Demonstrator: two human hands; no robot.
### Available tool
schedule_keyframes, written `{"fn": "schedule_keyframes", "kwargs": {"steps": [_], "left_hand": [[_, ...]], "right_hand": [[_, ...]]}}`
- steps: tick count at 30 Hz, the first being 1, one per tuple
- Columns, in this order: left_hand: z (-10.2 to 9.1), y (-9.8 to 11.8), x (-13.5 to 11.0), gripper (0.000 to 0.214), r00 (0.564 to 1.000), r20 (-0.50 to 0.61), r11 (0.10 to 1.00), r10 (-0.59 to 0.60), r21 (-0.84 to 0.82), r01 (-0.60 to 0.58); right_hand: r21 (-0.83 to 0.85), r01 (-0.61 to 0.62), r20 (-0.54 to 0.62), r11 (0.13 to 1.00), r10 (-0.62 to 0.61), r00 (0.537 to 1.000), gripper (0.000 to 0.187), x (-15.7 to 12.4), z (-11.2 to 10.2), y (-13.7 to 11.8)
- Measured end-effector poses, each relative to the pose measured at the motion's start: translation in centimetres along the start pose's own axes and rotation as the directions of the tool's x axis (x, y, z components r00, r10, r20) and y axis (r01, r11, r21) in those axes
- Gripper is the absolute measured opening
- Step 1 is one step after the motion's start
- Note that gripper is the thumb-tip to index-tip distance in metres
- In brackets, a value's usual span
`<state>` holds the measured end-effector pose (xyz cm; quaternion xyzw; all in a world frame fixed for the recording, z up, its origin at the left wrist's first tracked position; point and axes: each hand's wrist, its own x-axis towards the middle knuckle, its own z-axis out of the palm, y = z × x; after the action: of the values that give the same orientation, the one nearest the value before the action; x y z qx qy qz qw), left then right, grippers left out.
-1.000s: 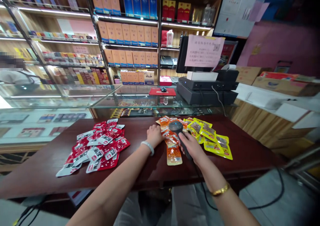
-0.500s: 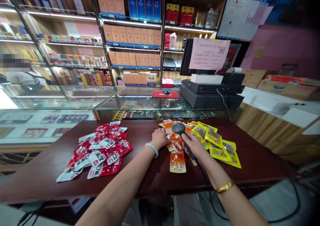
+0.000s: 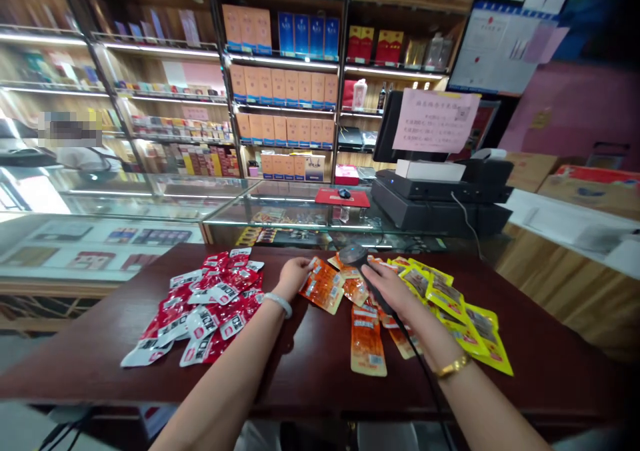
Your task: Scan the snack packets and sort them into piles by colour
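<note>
Orange plastic packet (image 3: 323, 286) at mid-desk, tilted, just left of more orange packets (image 3: 369, 338). Pinched near the upper left corner by fingers of the left hand (image 3: 291, 279); contact with the desk (image 3: 320, 378) underneath, cannot tell. White bracelet (image 3: 280, 302) on the same side. In the right hand (image 3: 395, 291), black scanner (image 3: 354, 256), fingers wrapped round the handle, head above the orange heap. Gold bracelet (image 3: 453, 366) on this side. To the right, partly behind the right forearm (image 3: 433, 334), overlapping yellow packets (image 3: 445, 294). To the left, well apart from the orange ones, heap of red-and-white packets (image 3: 203, 319).

Beyond the desk, glass display case (image 3: 280, 206), with computer mouse (image 3: 344, 193) on red mat (image 3: 327, 198). Farther right, monitor (image 3: 387, 134) bearing pink sheet (image 3: 433, 121). At the back, shelves of tan boxes (image 3: 285, 88) and blue boxes (image 3: 309, 36). Far left, another person (image 3: 83, 158), blurred.
</note>
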<state>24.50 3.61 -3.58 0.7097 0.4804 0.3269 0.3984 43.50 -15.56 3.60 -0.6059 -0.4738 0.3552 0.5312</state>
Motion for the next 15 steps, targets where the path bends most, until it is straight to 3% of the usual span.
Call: {"fn": "schedule_keyframes", "kwargs": {"steps": [3, 8, 12, 15], "left_hand": [[-1.8, -1.5, 0.7, 0.025, 0.984, -0.17, 0.982, -0.053, -0.186, 0.02], [-2.7, -2.3, 1.1, 0.038, 0.931, -0.351, 0.869, -0.102, -0.487, -0.089], [-3.1, -2.2, 1.7, 0.046, 0.907, -0.387, 0.782, -0.164, -0.612, -0.12], [-3.5, -2.5, 2.0, 0.05, 0.907, -0.377, 0.768, -0.186, -0.632, -0.105]], "right_hand": [[-0.051, 0.046, 0.064, 0.998, -0.042, 0.997, 0.039, 2.3, 1.3, -0.5], [-0.112, 0.103, 0.117, 0.988, -0.09, 0.989, 0.042, 5.6, 3.4, -1.0], [-0.038, 0.098, 0.136, 0.994, -0.092, 0.986, 0.044, 6.8, 4.6, -0.3], [-0.004, 0.089, 0.141, 0.996, -0.087, 0.986, 0.044, 7.1, 5.1, 0.7]]}}
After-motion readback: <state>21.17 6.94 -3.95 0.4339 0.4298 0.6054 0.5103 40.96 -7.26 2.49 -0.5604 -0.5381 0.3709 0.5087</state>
